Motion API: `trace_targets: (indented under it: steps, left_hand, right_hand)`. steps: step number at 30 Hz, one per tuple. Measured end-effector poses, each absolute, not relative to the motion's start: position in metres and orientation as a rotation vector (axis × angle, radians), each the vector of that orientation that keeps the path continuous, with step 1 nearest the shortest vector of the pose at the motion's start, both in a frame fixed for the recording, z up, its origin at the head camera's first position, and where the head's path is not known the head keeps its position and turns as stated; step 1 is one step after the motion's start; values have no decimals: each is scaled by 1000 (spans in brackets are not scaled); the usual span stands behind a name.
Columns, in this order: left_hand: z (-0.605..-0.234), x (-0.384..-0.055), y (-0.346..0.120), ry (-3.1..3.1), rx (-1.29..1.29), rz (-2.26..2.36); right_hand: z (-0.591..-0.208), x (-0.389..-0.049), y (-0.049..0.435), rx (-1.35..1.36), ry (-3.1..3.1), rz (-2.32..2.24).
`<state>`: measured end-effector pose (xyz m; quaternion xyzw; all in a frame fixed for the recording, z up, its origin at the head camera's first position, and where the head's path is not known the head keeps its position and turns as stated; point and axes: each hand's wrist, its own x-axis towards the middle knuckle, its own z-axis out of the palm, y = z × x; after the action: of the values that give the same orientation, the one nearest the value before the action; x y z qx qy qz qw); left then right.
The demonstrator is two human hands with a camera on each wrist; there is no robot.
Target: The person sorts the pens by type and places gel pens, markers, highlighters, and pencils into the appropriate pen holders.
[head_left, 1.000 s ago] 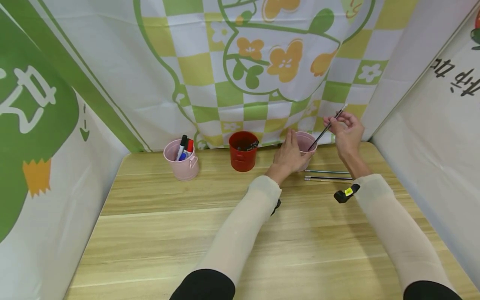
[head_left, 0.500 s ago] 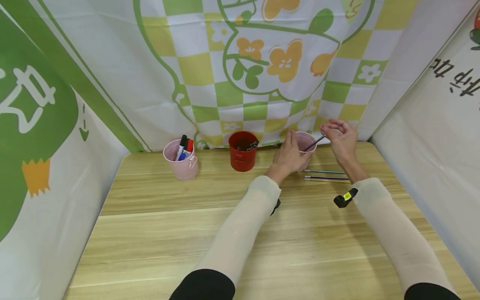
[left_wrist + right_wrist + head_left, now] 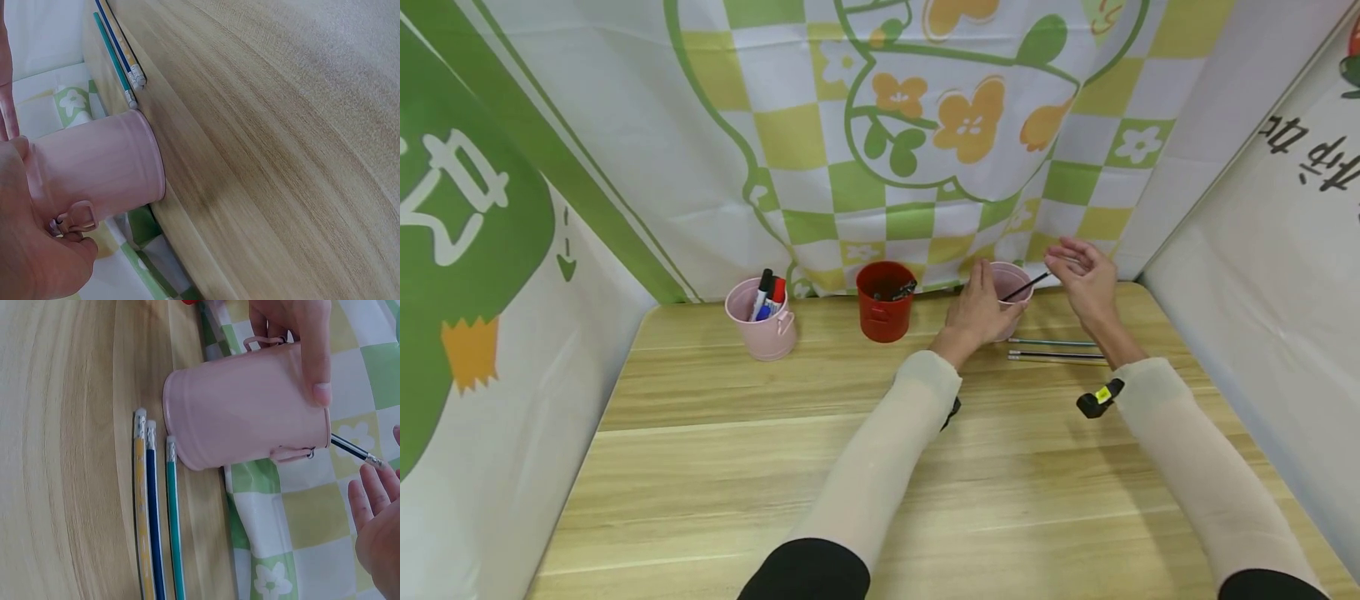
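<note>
On the right of the table stands a small pink bucket [image 3: 250,412]. My left hand [image 3: 973,312] grips it by its upper side, thumb [image 3: 319,375] along the wall near the rim and other fingers by one handle. A dark pencil [image 3: 350,447] leans inside the bucket, its eraser end sticking out over the rim. Just by that end is my right hand [image 3: 1084,279], with its fingers loosely extended in the right wrist view. A teal pencil [image 3: 173,519], a dark blue pencil [image 3: 153,519] and a yellow pencil [image 3: 143,519] lie side by side in front of the bucket.
Left of the held bucket stands a red bucket [image 3: 884,321] with small dark items inside. Farther left, another pink bucket [image 3: 767,340] holds several markers [image 3: 767,293]. A patterned cloth [image 3: 910,221] hangs behind the wooden table [image 3: 850,467].
The pencil has gone lower into the pink bucket and tilted to rest toward its rim. My right hand came down with it, and its fingers have loosened. My left hand stays put.
</note>
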<state>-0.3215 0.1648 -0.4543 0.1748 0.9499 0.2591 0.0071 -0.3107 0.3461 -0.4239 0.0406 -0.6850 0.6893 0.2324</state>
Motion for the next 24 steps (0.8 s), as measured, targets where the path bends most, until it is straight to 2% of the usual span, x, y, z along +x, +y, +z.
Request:
trace_targets:
  steps: [16,24]
  left_hand:
    - [-455,-323,165,2969,529,801]
    - [-453,-322,165,2973,535,802]
  right_hand:
    - [-414,-286,358,127,-2155,1646]
    - [-432,-284,378,179,-2356,1426]
